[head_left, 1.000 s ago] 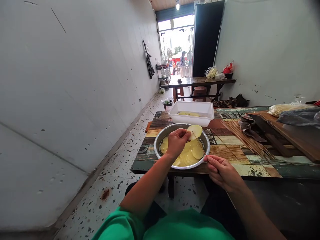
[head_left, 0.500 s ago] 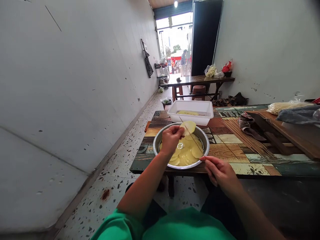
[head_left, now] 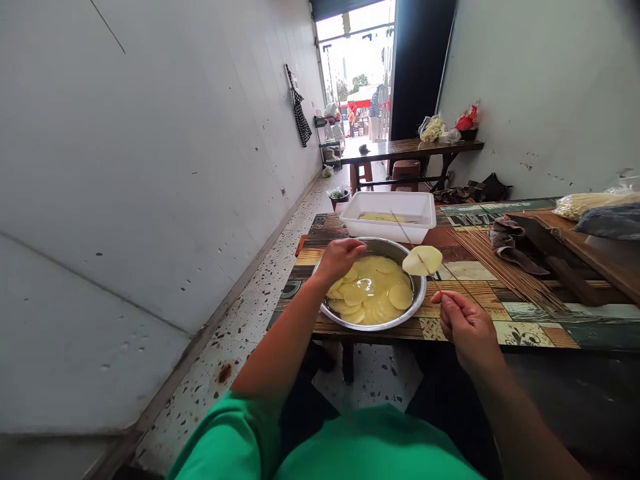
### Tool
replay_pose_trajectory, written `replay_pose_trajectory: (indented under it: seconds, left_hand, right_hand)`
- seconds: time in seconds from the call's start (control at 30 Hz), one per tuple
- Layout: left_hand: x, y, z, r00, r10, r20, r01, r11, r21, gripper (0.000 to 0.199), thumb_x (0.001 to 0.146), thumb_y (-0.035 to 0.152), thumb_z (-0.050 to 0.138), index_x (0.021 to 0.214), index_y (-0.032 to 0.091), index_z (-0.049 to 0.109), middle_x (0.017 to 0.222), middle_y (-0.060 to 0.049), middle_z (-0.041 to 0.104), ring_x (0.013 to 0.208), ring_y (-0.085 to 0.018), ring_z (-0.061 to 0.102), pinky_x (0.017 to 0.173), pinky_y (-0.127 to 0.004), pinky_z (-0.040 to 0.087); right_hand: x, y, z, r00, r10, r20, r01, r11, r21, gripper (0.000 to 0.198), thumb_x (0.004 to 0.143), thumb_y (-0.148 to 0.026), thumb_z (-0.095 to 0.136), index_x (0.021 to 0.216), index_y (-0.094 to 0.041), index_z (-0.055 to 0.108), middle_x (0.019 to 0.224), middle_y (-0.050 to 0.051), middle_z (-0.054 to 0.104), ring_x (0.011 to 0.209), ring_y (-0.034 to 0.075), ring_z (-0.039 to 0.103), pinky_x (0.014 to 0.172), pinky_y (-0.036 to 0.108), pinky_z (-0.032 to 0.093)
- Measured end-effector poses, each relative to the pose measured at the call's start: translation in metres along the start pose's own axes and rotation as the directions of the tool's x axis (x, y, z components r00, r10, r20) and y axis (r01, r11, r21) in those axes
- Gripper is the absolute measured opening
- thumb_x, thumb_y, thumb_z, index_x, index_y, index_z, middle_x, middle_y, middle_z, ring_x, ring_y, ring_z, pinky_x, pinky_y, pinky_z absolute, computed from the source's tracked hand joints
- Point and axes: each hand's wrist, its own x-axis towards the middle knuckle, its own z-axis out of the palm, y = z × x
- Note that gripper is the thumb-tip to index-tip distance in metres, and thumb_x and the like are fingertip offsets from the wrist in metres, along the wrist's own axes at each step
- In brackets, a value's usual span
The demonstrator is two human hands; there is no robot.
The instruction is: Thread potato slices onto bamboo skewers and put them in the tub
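Note:
My right hand (head_left: 467, 327) is closed in a pinch round the lower end of a thin bamboo skewer (head_left: 401, 228). Higher up, the skewer runs through a pale yellow potato slice (head_left: 423, 261), held beyond the right rim of a metal bowl (head_left: 421, 293). Several more potato slices (head_left: 373, 293) lie in water inside that bowl. Over its left side hovers my left hand (head_left: 342, 259), fingers curled together, with nothing seen in them.
Behind the bowl stands a white plastic tub (head_left: 390, 230) with yellow slices inside. Loose skewers (head_left: 505, 270) lie to the right, beside a crumpled cloth (head_left: 507, 240) and a wooden board (head_left: 595, 257). A wall (head_left: 150, 167) rises on my left.
My left hand has let go of the potato slice. My right hand has moved right with the skewer, carrying the slice away from over the bowl. The view has shifted slightly.

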Motion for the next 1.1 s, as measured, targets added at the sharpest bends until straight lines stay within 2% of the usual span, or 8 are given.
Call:
replay_pose_trajectory:
  seconds: [0.07, 0.23, 0.37, 0.47, 0.67, 0.8, 0.87, 1.1]
  left_hand:
    - [0.016, -0.009, -0.004, 0.999, 0.044, -0.019, -0.039, 0.975, 0.220, 0.010, 0.070, 0.024, 0.077, 0.079, 0.021, 0.076, 0.082, -0.005, 0.075, 0.078, -0.019, 0.067, 0.079, -0.030, 0.053]
    - [0.049, -0.027, 0.037, 0.954, -0.034, 0.298, -0.156, 0.791, 0.592, 0.034, 0.074, 0.020, 0.073, 0.109, 0.024, 0.074, 0.118, -0.007, 0.071, 0.114, -0.026, 0.063, 0.103, -0.034, 0.045]
    - [0.061, -0.037, 0.062, 0.940, -0.183, 0.290, -0.105, 0.650, 0.752, 0.051, 0.068, 0.025, 0.079, 0.118, 0.019, 0.068, 0.128, -0.017, 0.064, 0.124, -0.038, 0.055, 0.104, -0.052, 0.041]
    - [0.062, -0.046, 0.062, 0.951, -0.188, 0.244, -0.094, 0.575, 0.813, 0.051, 0.069, 0.031, 0.079, 0.118, 0.021, 0.068, 0.127, -0.016, 0.062, 0.123, -0.037, 0.053, 0.102, -0.052, 0.043]
    - [0.063, -0.046, 0.043, 0.964, 0.006, 0.265, -0.206, 0.644, 0.737, 0.035, 0.066, 0.011, 0.073, 0.099, 0.021, 0.077, 0.112, -0.010, 0.070, 0.102, -0.028, 0.063, 0.088, -0.034, 0.048]
    - [0.060, -0.029, 0.030, 0.992, 0.022, 0.121, -0.107, 0.643, 0.758, 0.017, 0.076, 0.014, 0.063, 0.083, 0.020, 0.078, 0.092, -0.010, 0.073, 0.089, -0.026, 0.065, 0.079, -0.034, 0.047]
    - [0.057, -0.024, 0.027, 0.993, 0.022, 0.114, -0.098, 0.677, 0.729, 0.014, 0.078, 0.018, 0.064, 0.082, 0.020, 0.077, 0.088, -0.009, 0.073, 0.085, -0.024, 0.066, 0.077, -0.032, 0.048]
    - [0.050, -0.028, 0.041, 0.996, -0.031, 0.081, -0.018, 0.838, 0.545, 0.014, 0.076, 0.028, 0.073, 0.087, 0.019, 0.075, 0.097, -0.010, 0.075, 0.093, -0.023, 0.067, 0.085, -0.031, 0.049]
  right_hand:
    - [-0.001, -0.001, -0.001, 0.999, 0.018, -0.049, -0.014, 0.996, 0.086, 0.038, 0.075, -0.055, 0.072, 0.083, -0.019, 0.064, 0.050, -0.010, 0.030, 0.042, 0.006, 0.023, 0.039, 0.022, 0.014]
    - [-0.004, -0.005, 0.003, 0.997, 0.037, -0.064, -0.026, 0.985, 0.172, 0.036, 0.072, -0.051, 0.076, 0.081, -0.018, 0.064, 0.049, -0.010, 0.030, 0.041, 0.004, 0.023, 0.038, 0.020, 0.013]
    - [-0.006, -0.007, 0.005, 0.998, 0.062, -0.018, -0.058, 0.982, 0.178, 0.037, 0.073, -0.051, 0.077, 0.082, -0.018, 0.063, 0.049, -0.011, 0.029, 0.041, 0.003, 0.022, 0.038, 0.020, 0.013]
    - [-0.009, -0.005, 0.003, 0.996, 0.091, 0.016, -0.092, 0.982, 0.168, 0.040, 0.071, -0.053, 0.078, 0.082, -0.018, 0.062, 0.050, -0.011, 0.028, 0.041, 0.004, 0.021, 0.038, 0.020, 0.012]
    - [-0.011, 0.003, 0.002, 0.988, 0.140, 0.065, -0.147, 0.981, 0.129, 0.046, 0.067, -0.058, 0.079, 0.079, -0.018, 0.062, 0.050, -0.010, 0.028, 0.042, 0.004, 0.021, 0.038, 0.020, 0.013]
    - [-0.014, 0.006, 0.003, 0.985, 0.155, 0.082, -0.162, 0.983, 0.085, 0.045, 0.069, -0.060, 0.076, 0.079, -0.018, 0.062, 0.050, -0.010, 0.026, 0.041, 0.005, 0.020, 0.039, 0.021, 0.012]
    - [-0.015, 0.006, 0.004, 0.983, 0.159, 0.094, -0.164, 0.985, 0.053, 0.045, 0.069, -0.060, 0.075, 0.080, -0.018, 0.063, 0.050, -0.010, 0.026, 0.041, 0.005, 0.020, 0.039, 0.021, 0.011]
    - [-0.013, 0.014, 0.002, 0.992, 0.118, 0.051, -0.118, 0.993, -0.003, 0.045, 0.075, -0.059, 0.070, 0.089, -0.018, 0.064, 0.049, -0.010, 0.028, 0.042, 0.007, 0.020, 0.040, 0.023, 0.011]
